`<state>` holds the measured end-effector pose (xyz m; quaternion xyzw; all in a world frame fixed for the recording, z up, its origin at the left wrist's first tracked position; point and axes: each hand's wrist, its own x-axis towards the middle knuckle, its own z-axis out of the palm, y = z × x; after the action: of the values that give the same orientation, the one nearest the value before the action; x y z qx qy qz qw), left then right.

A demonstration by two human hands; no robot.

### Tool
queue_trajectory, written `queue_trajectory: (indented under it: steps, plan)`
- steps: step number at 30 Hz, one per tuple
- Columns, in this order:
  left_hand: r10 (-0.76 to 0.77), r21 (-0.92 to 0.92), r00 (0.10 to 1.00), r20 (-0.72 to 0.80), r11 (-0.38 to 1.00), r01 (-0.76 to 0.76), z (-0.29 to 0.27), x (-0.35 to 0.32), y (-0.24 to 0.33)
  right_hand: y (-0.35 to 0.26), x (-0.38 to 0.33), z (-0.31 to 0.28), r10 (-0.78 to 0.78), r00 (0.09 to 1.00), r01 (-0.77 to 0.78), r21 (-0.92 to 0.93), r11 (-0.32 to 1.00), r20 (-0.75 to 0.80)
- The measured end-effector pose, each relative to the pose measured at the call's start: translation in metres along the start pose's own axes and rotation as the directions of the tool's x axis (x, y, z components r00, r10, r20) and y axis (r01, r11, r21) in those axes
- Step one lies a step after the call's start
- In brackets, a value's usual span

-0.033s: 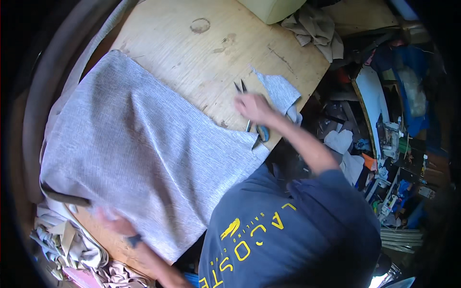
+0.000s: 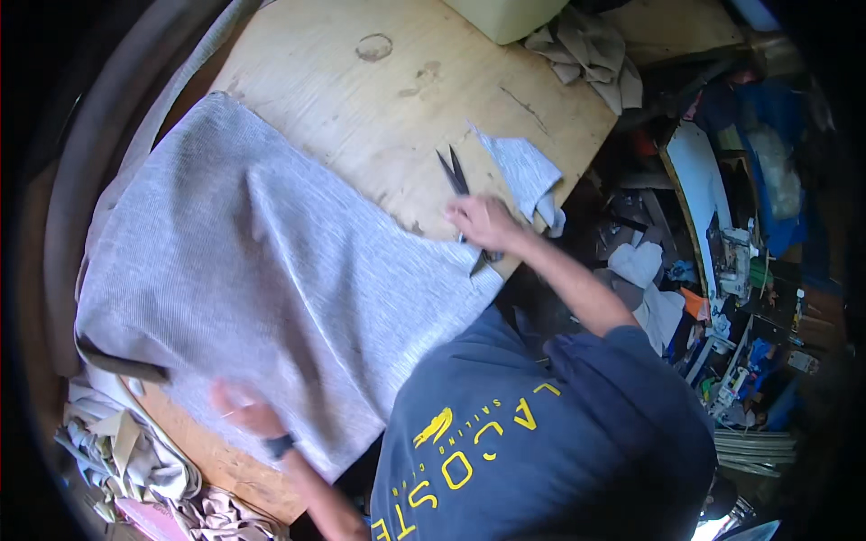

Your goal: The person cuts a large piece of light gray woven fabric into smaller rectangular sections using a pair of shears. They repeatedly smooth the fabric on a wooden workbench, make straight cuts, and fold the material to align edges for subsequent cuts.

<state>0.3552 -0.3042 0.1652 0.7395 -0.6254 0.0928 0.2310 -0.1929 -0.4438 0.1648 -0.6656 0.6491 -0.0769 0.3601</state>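
Note:
A large grey woven fabric [image 2: 225,243] covers the left part of the table, with long folds running through it. My left hand [image 2: 248,413] is over the fabric's lower part, its fingers blurred but apart; a thin pale line shows by them, too faint to name. By the fabric's right end, my right hand [image 2: 484,223] has its fingers curled over the middle of a pair of scissors [image 2: 455,171]. The slightly parted dark blades point away from me, and the hand hides most of the handles. A small grey fabric offcut [image 2: 523,171] lies just beyond that hand.
The wooden tabletop [image 2: 361,108] has stains and scratches. A pale yellow block [image 2: 505,16] and crumpled beige cloth [image 2: 591,59] are at its far edge. Fabric scraps [image 2: 149,451] are heaped at lower left. Cluttered tools and materials [image 2: 735,352] fill the right side.
My left hand has moved right across the fabric. My right hand has come slightly nearer to me along the scissors, baring more of the blades; the scissors stay almost in place.

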Motion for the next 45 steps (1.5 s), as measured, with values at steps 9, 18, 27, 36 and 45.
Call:
queue_trajectory:
  steps: [9, 18, 27, 36, 45]
  plan:
    - [-0.238, -0.030, 0.962, 0.132, 0.969, 0.244, 0.012, -0.219, 0.111, 0.031, -0.069, 0.041, -0.292, 0.951, 0.281, -0.107, 0.954, -0.106]
    - [-0.346, 0.065, 0.934, 0.088, 0.938, 0.341, -0.005, -0.258, 0.040, 0.105, -0.058, -0.039, -0.401, 0.760, -0.066, -0.674, 0.735, -0.511]
    - [-0.460, 0.104, 0.887, 0.050, 0.885, 0.453, 0.013, -0.262, 0.089, 0.067, -0.009, -0.030, 0.021, 0.897, -0.059, -0.074, 0.996, -0.442]
    - [-0.465, 0.121, 0.847, 0.256, 0.885, 0.450, 0.021, -0.254, 0.163, 0.054, 0.083, -0.019, 0.049, 0.965, -0.085, -0.130, 0.988, -0.257]
    - [-0.360, -0.483, 0.848, 0.390, 0.704, 0.521, 0.027, -0.157, 0.266, 0.003, 0.074, -0.123, -0.267, 0.900, 0.416, 0.493, 0.764, -0.346]
